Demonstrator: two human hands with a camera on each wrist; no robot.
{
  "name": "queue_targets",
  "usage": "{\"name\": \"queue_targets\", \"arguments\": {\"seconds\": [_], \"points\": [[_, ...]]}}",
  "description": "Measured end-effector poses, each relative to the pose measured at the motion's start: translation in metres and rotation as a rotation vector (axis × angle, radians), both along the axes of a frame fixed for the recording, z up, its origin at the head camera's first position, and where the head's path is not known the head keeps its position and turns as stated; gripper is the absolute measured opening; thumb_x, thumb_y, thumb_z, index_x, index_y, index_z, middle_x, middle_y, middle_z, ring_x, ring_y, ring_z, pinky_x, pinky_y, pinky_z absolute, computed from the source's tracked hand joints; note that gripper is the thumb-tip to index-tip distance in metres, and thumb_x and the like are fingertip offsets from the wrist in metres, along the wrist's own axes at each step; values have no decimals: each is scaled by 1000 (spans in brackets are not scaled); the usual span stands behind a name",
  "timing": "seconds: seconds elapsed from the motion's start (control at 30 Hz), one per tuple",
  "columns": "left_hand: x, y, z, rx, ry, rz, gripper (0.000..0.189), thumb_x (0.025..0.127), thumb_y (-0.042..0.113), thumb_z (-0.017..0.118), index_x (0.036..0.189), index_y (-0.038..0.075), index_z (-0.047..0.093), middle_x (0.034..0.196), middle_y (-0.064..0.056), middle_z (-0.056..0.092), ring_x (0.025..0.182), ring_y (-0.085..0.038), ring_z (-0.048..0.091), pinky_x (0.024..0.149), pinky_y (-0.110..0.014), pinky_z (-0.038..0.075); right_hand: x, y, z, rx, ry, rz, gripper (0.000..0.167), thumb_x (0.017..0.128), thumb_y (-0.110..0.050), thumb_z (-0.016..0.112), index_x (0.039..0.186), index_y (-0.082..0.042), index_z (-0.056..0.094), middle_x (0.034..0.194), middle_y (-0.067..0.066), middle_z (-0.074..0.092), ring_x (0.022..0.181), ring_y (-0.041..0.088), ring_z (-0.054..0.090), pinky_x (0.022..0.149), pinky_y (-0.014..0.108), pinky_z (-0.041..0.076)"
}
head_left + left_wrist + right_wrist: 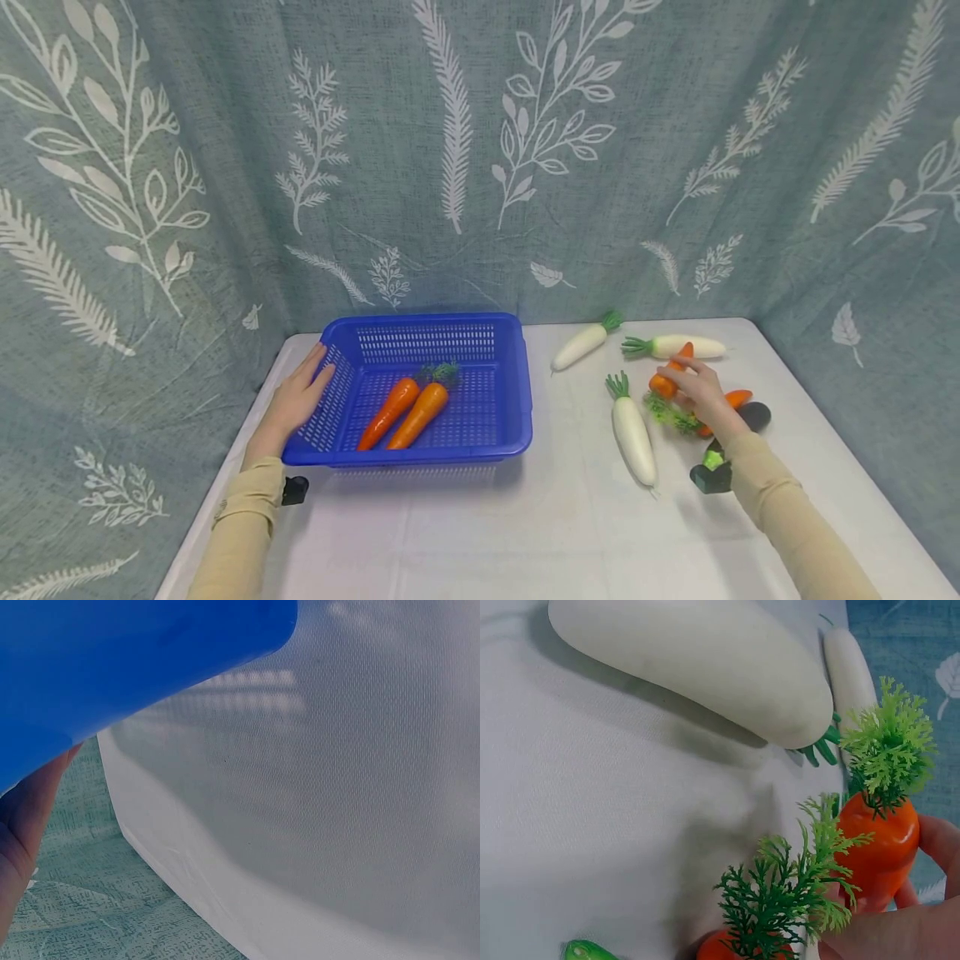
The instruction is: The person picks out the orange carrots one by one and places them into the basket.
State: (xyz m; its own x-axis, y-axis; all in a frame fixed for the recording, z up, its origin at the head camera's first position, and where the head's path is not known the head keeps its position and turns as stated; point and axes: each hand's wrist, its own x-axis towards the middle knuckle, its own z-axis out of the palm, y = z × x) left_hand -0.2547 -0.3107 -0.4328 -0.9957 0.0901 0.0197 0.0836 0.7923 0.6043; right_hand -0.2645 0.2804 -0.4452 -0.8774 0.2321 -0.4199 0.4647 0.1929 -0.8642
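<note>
My left hand rests along the left rim of a blue plastic basket, its fingers straight. Part of that hand shows beside the blue wall in the left wrist view. Two orange carrots with green tops lie inside the basket. On the right, my right hand grips another carrot between thumb and fingers, its leafy top facing the right wrist camera. Just under that hand lies one more carrot, beside a dark eggplant partly hidden by the forearm.
One white radish lies left of my right hand. Two more, a slanted radish and a sideways radish, lie near the back edge of the white-covered table. A patterned green-blue curtain hangs behind and at both sides.
</note>
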Motion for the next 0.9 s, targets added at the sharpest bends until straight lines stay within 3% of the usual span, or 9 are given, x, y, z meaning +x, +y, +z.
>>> {"name": "queue_targets", "arguments": {"seconds": [0.13, 0.23, 0.4, 0.7, 0.9], "points": [[0, 0, 0, 0, 3, 0, 63, 107, 35, 32, 152, -5, 17, 159, -25, 13, 141, -50, 16, 113, -63, 14, 2, -2, 3, -50, 14, -7, 67, 99, -24, 54, 155, -5, 22, 158, 23, 18, 127, 27, 38, 94, 30, 45], [0, 0, -1, 1, 9, -2, 62, 107, 35, 31, 152, -6, 18, 158, -25, 13, 141, -51, 16, 112, -64, 14, 3, -2, 5, -80, 28, -16, 67, 99, -22, 53, 155, -5, 21, 159, 23, 15, 137, 31, 31, 109, 38, 37], [-1, -1, -1, 4, 9, -3, 63, 107, 37, 31, 152, -6, 17, 158, -25, 13, 141, -51, 16, 112, -64, 13, 2, -2, 8, -108, 57, -34, 67, 99, -21, 54, 155, -5, 22, 160, 20, 12, 136, 29, 32, 114, 43, 30], [0, -1, -1, 6, 12, -3, 65, 107, 38, 30, 152, -6, 17, 158, -26, 13, 141, -50, 15, 113, -63, 13, 1, 0, 15, -145, 116, -20, 69, 98, -25, 56, 155, -7, 22, 160, 16, 16, 116, 12, 44, 114, 41, 31], [1, 0, 0, 3, 6, 4, 64, 107, 38, 30, 152, -6, 17, 158, -26, 13, 141, -50, 15, 113, -63, 13, 1, 2, 18, -209, 139, -30, 70, 98, -25, 57, 156, -8, 22, 159, 13, 18, 114, 8, 45, 113, 38, 31]]}}
